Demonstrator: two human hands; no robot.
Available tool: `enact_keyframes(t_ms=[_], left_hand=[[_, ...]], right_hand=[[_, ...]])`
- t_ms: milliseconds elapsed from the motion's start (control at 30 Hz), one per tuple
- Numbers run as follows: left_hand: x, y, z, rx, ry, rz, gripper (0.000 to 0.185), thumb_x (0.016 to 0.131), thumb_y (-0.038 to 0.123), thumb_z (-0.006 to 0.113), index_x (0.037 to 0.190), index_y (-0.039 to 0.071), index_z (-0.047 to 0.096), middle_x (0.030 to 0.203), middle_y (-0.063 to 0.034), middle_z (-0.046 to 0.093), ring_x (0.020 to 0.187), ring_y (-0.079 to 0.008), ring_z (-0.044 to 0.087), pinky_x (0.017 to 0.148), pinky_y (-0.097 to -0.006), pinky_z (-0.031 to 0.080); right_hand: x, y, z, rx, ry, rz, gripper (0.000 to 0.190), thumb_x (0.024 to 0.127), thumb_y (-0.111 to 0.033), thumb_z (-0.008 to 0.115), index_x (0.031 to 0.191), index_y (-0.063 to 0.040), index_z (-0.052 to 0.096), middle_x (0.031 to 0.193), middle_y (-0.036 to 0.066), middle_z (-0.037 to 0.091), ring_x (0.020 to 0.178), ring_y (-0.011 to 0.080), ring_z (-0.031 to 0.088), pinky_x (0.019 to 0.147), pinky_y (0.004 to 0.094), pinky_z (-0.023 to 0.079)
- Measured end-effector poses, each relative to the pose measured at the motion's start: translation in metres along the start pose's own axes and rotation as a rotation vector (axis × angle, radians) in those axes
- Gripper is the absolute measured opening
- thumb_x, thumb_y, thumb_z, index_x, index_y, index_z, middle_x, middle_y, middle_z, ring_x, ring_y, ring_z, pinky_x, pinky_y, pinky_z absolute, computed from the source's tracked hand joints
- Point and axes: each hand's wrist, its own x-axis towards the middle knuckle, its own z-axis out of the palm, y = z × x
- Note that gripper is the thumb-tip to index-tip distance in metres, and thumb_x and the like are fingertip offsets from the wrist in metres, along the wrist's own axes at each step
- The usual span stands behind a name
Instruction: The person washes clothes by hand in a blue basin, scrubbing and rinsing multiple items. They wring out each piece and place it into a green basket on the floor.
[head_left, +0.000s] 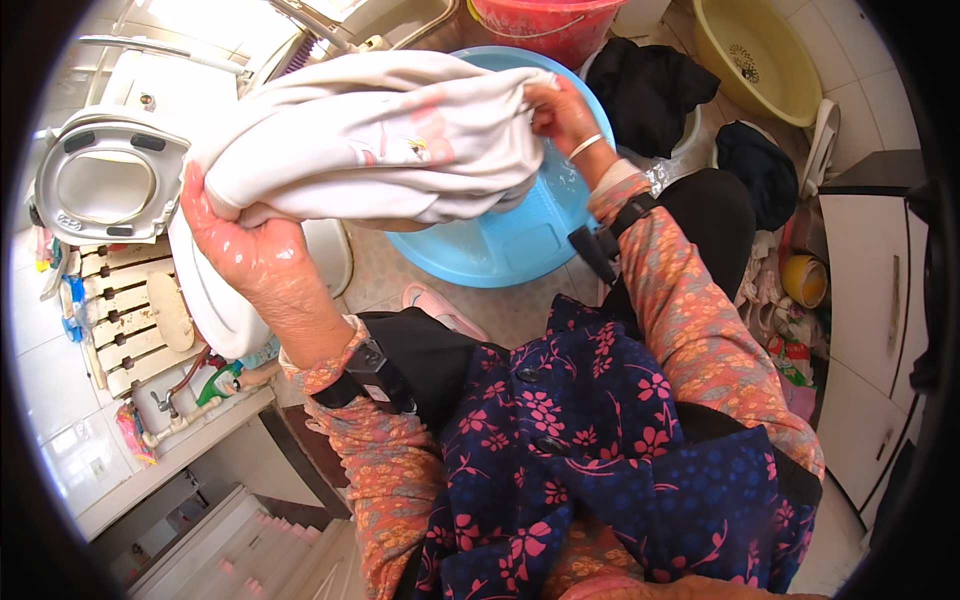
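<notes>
A wet-looking white sweatshirt or similar garment with a pink printed figure is stretched sideways between my hands. My left hand, shiny with water, grips its left end, thumb up at the edge. At the other end, the fingers of my right hand pinch the bunched cloth. Below and behind the garment stands a light blue plastic basin with a ridged washboard part. The cloth hides much of the basin's left side.
A red bucket stands behind the basin. Black clothing fills a pale tub on the right, near a yellow basin. Dark cloth lies nearer. At left are a toilet seat, a slatted rack and a tap.
</notes>
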Motion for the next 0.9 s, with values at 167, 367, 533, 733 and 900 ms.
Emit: enact_keyframes(t_ms=[167,367,533,733,900], left_hand=[[0.018,-0.04,-0.042,0.063,0.215,-0.316,0.041,0.094,0.034,0.065,0.123,0.005,0.064,0.122,-0.0121,0.069,0.117,-0.028,0.063,0.106,-0.0463,0.046],[0.003,-0.11,-0.1,0.115,0.074,-0.414,0.042,0.094,0.025,0.066,0.124,-0.004,0.06,0.12,-0.0149,0.066,0.112,-0.0261,0.064,0.1,-0.0387,0.05],[0.013,-0.125,-0.131,0.174,0.132,-0.442,0.043,0.094,0.023,0.067,0.126,-0.005,0.06,0.123,-0.0156,0.064,0.113,-0.0251,0.063,0.099,-0.0376,0.05],[0.001,-0.129,-0.116,0.335,0.102,-0.394,0.039,0.095,0.02,0.067,0.125,-0.004,0.061,0.121,-0.0136,0.065,0.111,-0.0233,0.063,0.098,-0.0357,0.049],[-0.018,-0.128,-0.082,0.336,0.012,-0.517,0.037,0.095,0.017,0.069,0.126,-0.002,0.061,0.121,-0.0108,0.066,0.11,-0.0195,0.063,0.096,-0.0332,0.049]], right_hand=[[0.016,-0.006,-0.058,0.059,0.073,0.019,0.042,0.078,0.012,0.07,0.117,-0.001,0.063,0.081,0.001,0.064,0.054,0.0058,0.046,0.055,0.0283,0.046],[0.02,0.046,-0.09,-1.048,0.315,0.147,0.014,0.082,-0.013,0.069,0.093,-0.009,0.077,0.073,0.012,0.071,0.054,0.0219,0.065,0.058,0.0337,0.053],[-0.004,0.071,-0.046,-1.938,-0.088,0.219,0.025,0.089,-0.024,0.062,0.109,-0.016,0.076,0.111,0.013,0.074,0.109,0.0303,0.069,0.092,0.0418,0.054],[0.051,-0.012,0.005,-1.537,-0.176,-0.02,0.029,0.088,-0.025,0.063,0.11,-0.009,0.074,0.098,0.014,0.075,0.094,0.0257,0.073,0.087,0.0422,0.056],[0.115,-0.123,0.005,-0.716,0.179,-0.396,0.017,0.09,-0.012,0.066,0.103,-0.002,0.072,0.083,0.011,0.073,0.063,0.0155,0.069,0.058,0.0285,0.055]])
